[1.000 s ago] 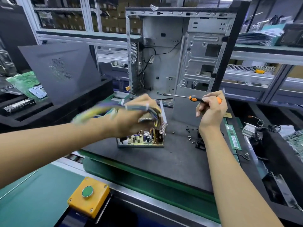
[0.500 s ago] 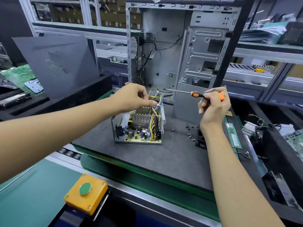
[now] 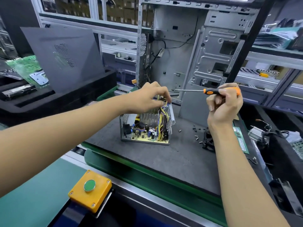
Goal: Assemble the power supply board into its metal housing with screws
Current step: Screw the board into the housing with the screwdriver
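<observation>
Cables (image 3: pixel 161 118), swung aloft in the left hand (image 3: pixel 147 97) a second ago, now hang bundled at the housing's three-o'clock wall, its fingers curled pinching their tops, so the power supply board (image 3: pixel 147 136) lies exposed in its metal housing (image 3: pixel 124 128) at desk (image 3: pixel 164 161) centre, apparently ready for screws. Right hand (image 3: pixel 224 104), fingers clamped on the orange screwdriver (image 3: pixel 213 91), hovers at two o'clock. Loose screws (image 3: pixel 196 136) scatter at three o'clock beside a black fan (image 3: pixel 208 141); the computer case (image 3: pixel 196 46) stands at twelve o'clock, and the cables may crowd the right-hand screw holes.
</observation>
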Motion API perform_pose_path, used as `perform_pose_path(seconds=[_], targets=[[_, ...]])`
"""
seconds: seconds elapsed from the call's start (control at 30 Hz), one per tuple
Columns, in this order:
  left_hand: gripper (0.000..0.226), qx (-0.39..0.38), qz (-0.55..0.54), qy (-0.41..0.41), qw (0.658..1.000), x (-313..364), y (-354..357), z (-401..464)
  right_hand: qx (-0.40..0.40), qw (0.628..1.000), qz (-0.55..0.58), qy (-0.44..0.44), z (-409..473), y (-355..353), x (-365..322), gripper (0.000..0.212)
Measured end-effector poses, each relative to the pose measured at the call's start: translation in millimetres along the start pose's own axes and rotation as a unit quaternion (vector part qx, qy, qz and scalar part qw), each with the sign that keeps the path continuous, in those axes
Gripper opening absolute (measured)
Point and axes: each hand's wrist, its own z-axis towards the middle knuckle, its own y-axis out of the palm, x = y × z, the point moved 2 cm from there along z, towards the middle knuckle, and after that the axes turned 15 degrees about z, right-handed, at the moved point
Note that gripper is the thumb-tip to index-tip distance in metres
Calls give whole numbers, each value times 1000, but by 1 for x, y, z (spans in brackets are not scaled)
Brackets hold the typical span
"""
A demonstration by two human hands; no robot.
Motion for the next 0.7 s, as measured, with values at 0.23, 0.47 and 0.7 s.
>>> perform_pose_path(seconds=[0.23,0.47,0.7], targets=[[16,-11,-29,0,1000,2,1,1,-14,999,-23,34,9,17,3,7],[16,-8,-22,12,1000,-2,3,1,-170,982,-52,58,15,55,6,11],[11,-7,-15,18,1000,-4,2,2,-298,945,-106,84,-3,82,25,8]])
